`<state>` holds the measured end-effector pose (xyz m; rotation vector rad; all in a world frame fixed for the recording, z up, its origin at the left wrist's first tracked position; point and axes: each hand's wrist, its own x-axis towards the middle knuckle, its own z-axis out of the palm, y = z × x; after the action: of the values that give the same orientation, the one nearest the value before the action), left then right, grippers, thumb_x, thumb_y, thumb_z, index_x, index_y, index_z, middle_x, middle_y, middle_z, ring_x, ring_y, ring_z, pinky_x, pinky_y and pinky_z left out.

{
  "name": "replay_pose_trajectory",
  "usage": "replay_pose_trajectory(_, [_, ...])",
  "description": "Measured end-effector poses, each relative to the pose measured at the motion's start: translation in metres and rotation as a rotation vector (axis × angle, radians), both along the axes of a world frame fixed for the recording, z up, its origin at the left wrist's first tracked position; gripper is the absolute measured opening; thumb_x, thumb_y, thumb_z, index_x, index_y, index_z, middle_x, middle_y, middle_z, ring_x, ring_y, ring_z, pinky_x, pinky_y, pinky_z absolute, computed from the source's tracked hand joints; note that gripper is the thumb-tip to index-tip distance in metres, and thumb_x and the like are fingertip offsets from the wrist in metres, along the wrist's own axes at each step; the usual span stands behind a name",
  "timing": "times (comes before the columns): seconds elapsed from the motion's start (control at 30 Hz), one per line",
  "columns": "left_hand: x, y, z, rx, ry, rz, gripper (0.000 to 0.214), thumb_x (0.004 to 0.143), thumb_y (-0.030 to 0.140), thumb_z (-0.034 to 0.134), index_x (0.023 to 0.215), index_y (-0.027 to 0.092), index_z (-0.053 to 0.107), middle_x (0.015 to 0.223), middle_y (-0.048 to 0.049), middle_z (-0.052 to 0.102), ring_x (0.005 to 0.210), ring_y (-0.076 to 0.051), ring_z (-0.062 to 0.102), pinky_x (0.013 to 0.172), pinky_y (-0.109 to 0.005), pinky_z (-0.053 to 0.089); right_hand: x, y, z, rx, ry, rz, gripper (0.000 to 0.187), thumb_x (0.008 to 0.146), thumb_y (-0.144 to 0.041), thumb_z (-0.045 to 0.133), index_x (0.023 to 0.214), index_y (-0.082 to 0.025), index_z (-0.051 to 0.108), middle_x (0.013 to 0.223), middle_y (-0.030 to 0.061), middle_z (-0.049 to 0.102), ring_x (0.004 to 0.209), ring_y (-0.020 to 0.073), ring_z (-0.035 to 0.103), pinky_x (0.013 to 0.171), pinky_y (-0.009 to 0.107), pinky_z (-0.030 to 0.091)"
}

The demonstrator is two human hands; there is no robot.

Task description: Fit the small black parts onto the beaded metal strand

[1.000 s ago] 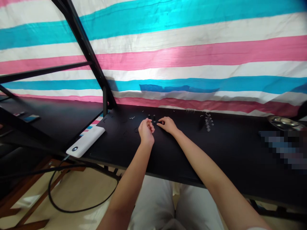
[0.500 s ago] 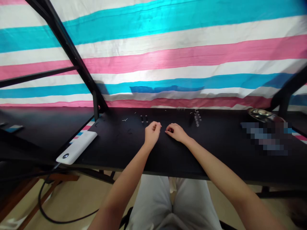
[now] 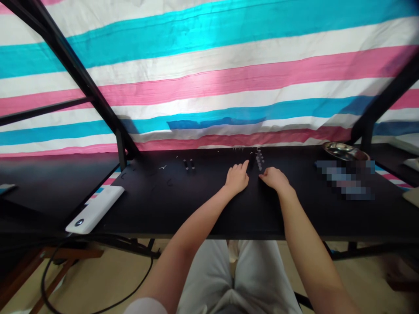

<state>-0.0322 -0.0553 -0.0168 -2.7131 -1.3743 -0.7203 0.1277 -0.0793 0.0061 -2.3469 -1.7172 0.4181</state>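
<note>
My left hand (image 3: 236, 179) rests on the black table (image 3: 203, 205), its index finger stretched out toward a cluster of small clear-tipped pins (image 3: 259, 160) near the back edge. My right hand (image 3: 275, 178) lies just right of it, fingers curled down with the fingertips on the table below the cluster; I cannot make out anything in it. Two small dark upright pieces (image 3: 188, 164) stand to the left of both hands. Thin bits of wire (image 3: 163, 166) lie scattered further left.
A white power bank (image 3: 94, 209) sits at the table's left front corner, a black cable (image 3: 98, 301) hanging below it. A metal dish (image 3: 343, 150) stands at the back right. Black frame bars (image 3: 81, 74) rise on the left; a striped cloth (image 3: 209, 78) hangs behind.
Both hands have moved right along the table, from beside the two dark pieces to the pin cluster. My left hand has gone from a pinch to an extended index finger.
</note>
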Motion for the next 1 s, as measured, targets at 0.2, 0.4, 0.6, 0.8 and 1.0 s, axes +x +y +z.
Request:
replay_pose_trajectory(0.2, [0.024,0.015,-0.003,-0.037,-0.094,-0.063,0.049,0.08,0.016,0.045,0.129,0.019,0.044,0.096,-0.0098,0.058,0.09,-0.022,0.05,0.078,-0.032,0.037,-0.005,0.004,-0.007,0.093,-0.064,-0.12,0.039,0.08,-0.041,0.052,0.104,-0.012,0.054,0.104,0.0178,0.059,0.095,0.0266,0.06,0.074,0.034,0.045])
replay_pose_trajectory(0.4, [0.016,0.02,-0.008,-0.135,-0.418,0.007,0.014,0.082,0.02,0.051,0.092,0.021,0.06,0.083,-0.0062,0.062,0.081,-0.019,0.054,0.073,-0.03,0.039,-0.009,0.01,-0.015,0.188,-0.091,-0.108,0.038,0.082,-0.042,0.048,0.106,-0.012,0.052,0.106,0.0177,0.057,0.098,0.0279,0.057,0.076,0.037,0.044])
replay_pose_trajectory(0.6, [0.004,0.032,-0.015,-0.427,-0.999,0.041,0.009,0.074,0.023,0.06,0.08,0.016,0.058,0.065,-0.0013,0.06,0.061,-0.012,0.057,0.061,-0.025,0.042,-0.01,0.014,-0.016,0.197,-0.049,-0.054,0.025,0.085,-0.038,0.044,0.094,-0.019,0.058,0.097,0.0102,0.063,0.09,0.0239,0.06,0.071,0.032,0.042])
replay_pose_trajectory(0.8, [0.004,0.033,-0.011,-0.612,-1.199,-0.047,0.011,0.068,0.02,0.062,0.076,0.014,0.057,0.059,-0.0002,0.058,0.056,-0.01,0.056,0.052,-0.021,0.042,-0.017,0.011,-0.013,0.194,-0.039,0.115,0.024,0.087,-0.033,0.04,0.096,-0.02,0.058,0.09,0.0089,0.066,0.081,0.0205,0.061,0.065,0.027,0.039])
replay_pose_trajectory(1.0, [0.008,0.029,-0.008,-0.632,-1.248,-0.07,0.014,0.066,0.022,0.065,0.074,0.013,0.058,0.058,-0.0002,0.058,0.056,-0.01,0.057,0.051,-0.02,0.043,-0.02,0.009,-0.012,0.185,-0.082,0.181,0.022,0.088,-0.03,0.04,0.098,-0.02,0.056,0.093,0.0104,0.065,0.081,0.0218,0.062,0.065,0.028,0.039])
